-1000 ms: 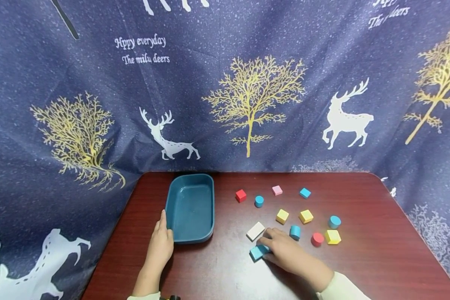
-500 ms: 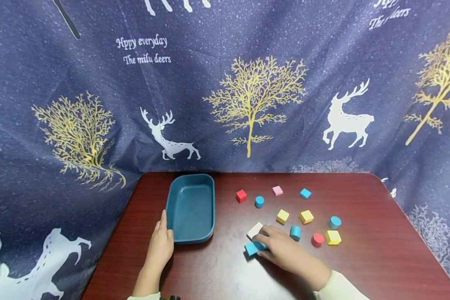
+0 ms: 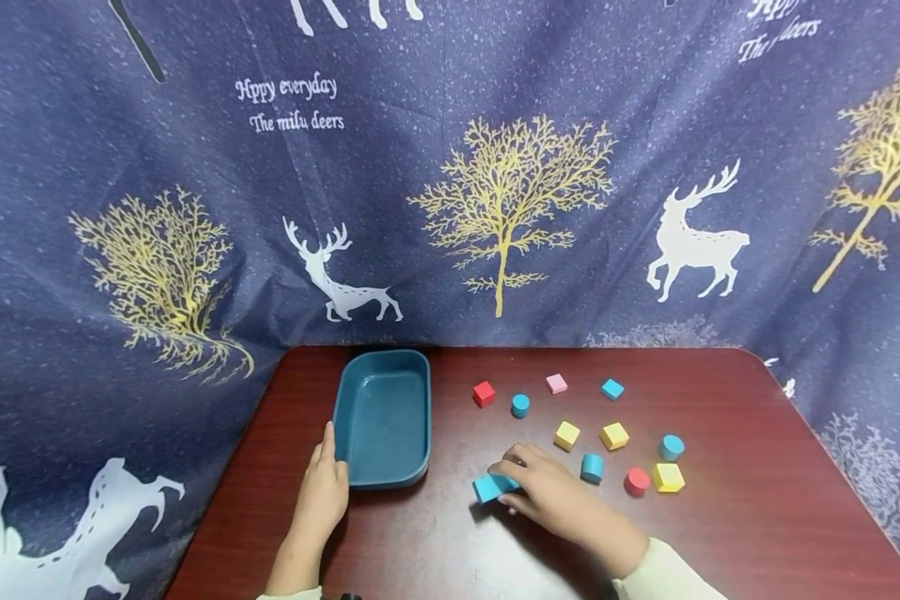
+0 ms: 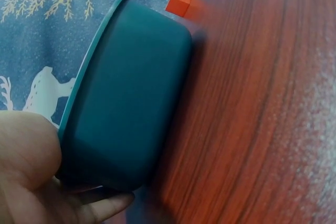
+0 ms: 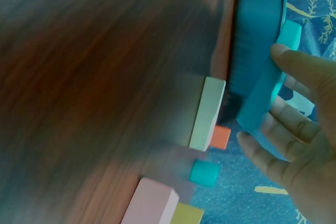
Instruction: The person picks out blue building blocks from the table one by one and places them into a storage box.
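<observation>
My right hand (image 3: 547,492) pinches a blue rectangular block (image 3: 489,488) between thumb and fingers, raised off the table; in the right wrist view the block (image 5: 264,95) slants across the palm side. Below that hand lies a white rectangular block (image 5: 208,113), hidden in the head view. To the left stands a dark teal rectangular bin (image 3: 386,425) with nothing inside. My left hand (image 3: 322,492) rests against its left side, fingers extended along the wall; the left wrist view shows the bin's outer wall (image 4: 126,87) beside that hand.
Several small blocks spread over the table's right half: a red cube (image 3: 483,394), a pink block (image 3: 557,383), yellow cubes (image 3: 614,436), blue cylinders (image 3: 592,467) and a red cylinder (image 3: 637,481). A patterned cloth (image 3: 450,208) hangs behind the table.
My right hand has lifted the blue block and carried it left toward the bin, covering the white block in the head view. The left hand stays at the bin.
</observation>
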Available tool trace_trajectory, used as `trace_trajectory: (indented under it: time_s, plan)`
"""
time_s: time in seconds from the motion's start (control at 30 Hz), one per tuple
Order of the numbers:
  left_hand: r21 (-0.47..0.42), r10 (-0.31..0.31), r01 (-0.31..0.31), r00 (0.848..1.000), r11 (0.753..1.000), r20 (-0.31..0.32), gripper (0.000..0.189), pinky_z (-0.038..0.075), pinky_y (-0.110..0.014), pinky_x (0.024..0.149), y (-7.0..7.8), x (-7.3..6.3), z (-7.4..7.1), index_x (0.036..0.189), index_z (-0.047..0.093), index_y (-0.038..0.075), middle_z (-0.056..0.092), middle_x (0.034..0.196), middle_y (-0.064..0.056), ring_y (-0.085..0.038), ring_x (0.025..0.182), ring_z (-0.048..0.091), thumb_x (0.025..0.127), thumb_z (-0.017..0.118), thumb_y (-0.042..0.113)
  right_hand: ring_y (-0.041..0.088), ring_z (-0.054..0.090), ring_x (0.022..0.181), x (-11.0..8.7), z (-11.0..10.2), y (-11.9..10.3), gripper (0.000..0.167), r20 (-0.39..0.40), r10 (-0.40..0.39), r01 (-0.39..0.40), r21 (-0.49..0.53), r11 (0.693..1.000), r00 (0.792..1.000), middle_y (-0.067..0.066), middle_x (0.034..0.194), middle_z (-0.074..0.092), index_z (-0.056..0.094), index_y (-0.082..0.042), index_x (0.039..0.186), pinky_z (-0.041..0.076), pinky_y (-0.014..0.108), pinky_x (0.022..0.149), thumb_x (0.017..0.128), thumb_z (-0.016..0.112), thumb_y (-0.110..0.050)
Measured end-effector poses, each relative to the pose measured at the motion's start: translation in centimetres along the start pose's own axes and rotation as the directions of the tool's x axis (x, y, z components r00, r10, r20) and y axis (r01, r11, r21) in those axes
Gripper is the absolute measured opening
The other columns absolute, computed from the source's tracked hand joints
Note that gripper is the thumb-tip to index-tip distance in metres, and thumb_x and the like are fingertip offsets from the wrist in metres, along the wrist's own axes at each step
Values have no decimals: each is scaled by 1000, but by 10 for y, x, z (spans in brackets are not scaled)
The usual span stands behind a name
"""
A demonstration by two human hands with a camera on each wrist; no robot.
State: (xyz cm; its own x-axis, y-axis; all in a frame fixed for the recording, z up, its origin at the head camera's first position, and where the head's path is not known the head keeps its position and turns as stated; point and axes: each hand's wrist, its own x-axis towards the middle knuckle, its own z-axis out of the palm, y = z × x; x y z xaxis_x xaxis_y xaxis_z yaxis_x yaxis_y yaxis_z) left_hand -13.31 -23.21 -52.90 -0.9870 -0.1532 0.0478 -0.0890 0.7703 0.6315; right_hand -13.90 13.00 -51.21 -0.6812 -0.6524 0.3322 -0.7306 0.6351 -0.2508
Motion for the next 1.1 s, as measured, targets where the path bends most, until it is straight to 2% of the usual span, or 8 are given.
trace_trajectory:
  time_s: [0.13, 0.33, 0.6, 0.8, 1.1]
  plan:
    - [-9, -15, 15, 1000, 1000, 10, 65, 46, -55, 95, 2, 1, 1, 160, 17, -4, 44, 147, -33, -38, 108, 56, 99, 39, 3, 14, 60, 101, 5, 0, -3, 35, 9, 8, -8, 13, 1000, 1000, -3, 108, 62, 70, -17, 119, 53, 33, 87, 86, 80, -26]
    - [5, 0, 0, 1000, 1000, -5, 64, 45, -57, 98, 2, 0, 0, 159, 19, -6, 44, 146, -34, -42, 113, 57, 99, 40, 1, 14, 59, 101, 14, 2, -6, 36, 6, 3, -3, 25, 1000, 1000, -2, 109, 62, 69, -17, 122, 53, 32, 89, 88, 78, -25]
    - [18, 7, -7, 1000, 1000, -12, 63, 45, -58, 98, 0, 0, 2, 158, 20, -7, 45, 146, -34, -45, 115, 57, 99, 40, 2, 12, 58, 104, 23, 8, -7, 36, -49, -44, 45, 19, 999, 998, -4, 110, 61, 68, -18, 121, 53, 30, 89, 87, 79, -24]
    - [29, 23, -23, 1000, 999, -17, 64, 47, -58, 95, -1, 1, 3, 158, 19, -7, 44, 147, -34, -44, 112, 59, 99, 41, 1, 14, 58, 103, 33, 9, -11, 37, -91, -69, 73, 38, 997, 993, -2, 110, 61, 68, -16, 120, 53, 29, 89, 86, 80, -22]
    - [31, 10, -10, 1000, 999, 0, 64, 48, -57, 91, 0, -1, 2, 159, 18, -6, 42, 149, -34, -41, 104, 59, 99, 41, 2, 14, 58, 103, 42, 11, -17, 36, -73, -35, 39, 44, 998, 997, -1, 112, 61, 68, -15, 122, 54, 30, 89, 88, 78, -24]
